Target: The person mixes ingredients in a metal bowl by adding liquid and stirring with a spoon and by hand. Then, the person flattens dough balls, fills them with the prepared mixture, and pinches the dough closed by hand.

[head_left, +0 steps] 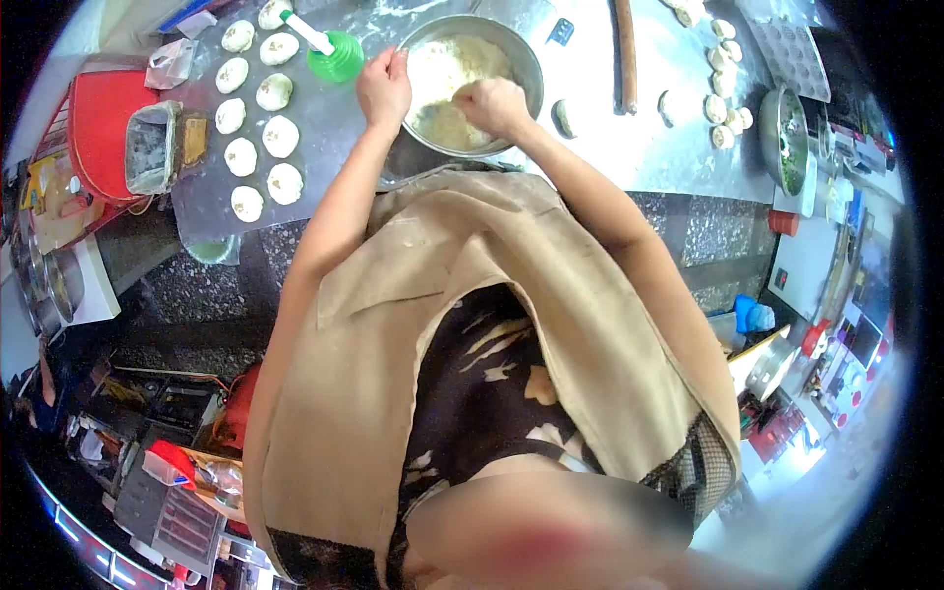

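1. Bowl (pixel 534 79), between the left hand (pixel 383 90) and the right hand (pixel 497 106): silver-grey; mixture (pixel 457 61) inside it, pale creamy yellow.
2. Bottle (pixel 337 63), just left of the left hand: bright green, with a white nozzle (pixel 317 37).
3. Dough rounds (pixel 280 137), left of the left hand: off-white, with brownish flecks.
4. Rolling pin (pixel 625 59), right of the right hand: plain brown.
5. Bench (pixel 649 167), beneath both hands: silvery grey, glaring near-white to their right.
6. Basin (pixel 774 138), well right of the right hand: metallic grey, green inside.
7. Apron (pixel 334 413), nearer the body than the hands: plain tan.
8. Shirt (pixel 462 393), nearer still: very dark, with cream and tan leaf-like shapes.
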### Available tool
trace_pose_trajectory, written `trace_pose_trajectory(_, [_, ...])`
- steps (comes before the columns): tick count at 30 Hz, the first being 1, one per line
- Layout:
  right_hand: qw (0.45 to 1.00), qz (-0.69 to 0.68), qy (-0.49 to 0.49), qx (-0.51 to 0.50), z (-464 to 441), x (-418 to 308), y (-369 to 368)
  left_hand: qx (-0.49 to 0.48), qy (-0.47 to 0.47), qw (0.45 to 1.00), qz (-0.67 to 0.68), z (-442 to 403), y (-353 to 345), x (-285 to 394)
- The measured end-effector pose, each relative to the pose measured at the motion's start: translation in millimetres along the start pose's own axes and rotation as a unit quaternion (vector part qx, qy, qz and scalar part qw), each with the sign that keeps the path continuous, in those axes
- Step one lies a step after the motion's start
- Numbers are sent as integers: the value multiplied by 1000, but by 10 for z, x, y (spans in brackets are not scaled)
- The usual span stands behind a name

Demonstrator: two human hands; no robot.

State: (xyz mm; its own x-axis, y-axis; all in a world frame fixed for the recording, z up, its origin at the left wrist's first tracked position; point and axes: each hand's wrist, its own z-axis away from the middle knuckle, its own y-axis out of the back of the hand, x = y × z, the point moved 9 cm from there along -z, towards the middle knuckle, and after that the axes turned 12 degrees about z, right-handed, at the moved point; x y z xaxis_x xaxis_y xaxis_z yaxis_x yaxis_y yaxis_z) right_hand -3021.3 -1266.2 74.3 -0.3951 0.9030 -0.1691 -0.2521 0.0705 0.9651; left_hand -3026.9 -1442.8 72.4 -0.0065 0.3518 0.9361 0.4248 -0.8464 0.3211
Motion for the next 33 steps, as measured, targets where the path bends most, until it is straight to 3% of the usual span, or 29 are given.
trace_pose_trajectory(3, [990,5,-98,97,-78,312,121,2,-9,1000,1,6,10,54])
trace_pose_trajectory(5, [979,33,-93,181,5,448,210,10,-2,1000,8,13,-12,17])
trace_pose_trajectory(11, [973,87,-118,179,222,530,448,-4,8,1000,14,-20,-21,0])
trace_pose_trajectory(12, [972,64,-62,219,105,397,492,-8,-5,1000,28,-11,-35,28])
trace_pose_trajectory(14, [977,40,23,208,-176,118,278,-19,-4,1000,15,-12,-51,55])
trace_pose_trajectory(15, [980,91,58,167,-274,-89,186,-25,-3,1000,2,-37,-50,61])
trace_pose_trajectory(17, [966,100,187,146,-146,-451,117,-21,-7,1000,-1,-51,-42,83])
trace_pose_trajectory(20, [945,75,302,100,232,-518,265,-11,-15,1000,3,-41,-46,46])
trace_pose_trajectory(24, [966,77,239,60,348,-197,609,-21,4,1000,-5,-20,-20,109])
trace_pose_trajectory(26, [966,83,240,-52,392,-190,409,-16,5,1000,3,-21,-30,64])
trace_pose_trajectory(27, [959,94,267,15,376,-290,415,-14,3,1000,12,-32,-47,48])
trace_pose_trajectory(31, [975,63,199,72,-19,-191,226,8,-32,999,11,-49,-38,58])
trace_pose_trajectory(33, [956,122,186,193,-49,-205,450,-25,14,1000,-10,-44,-55,22])
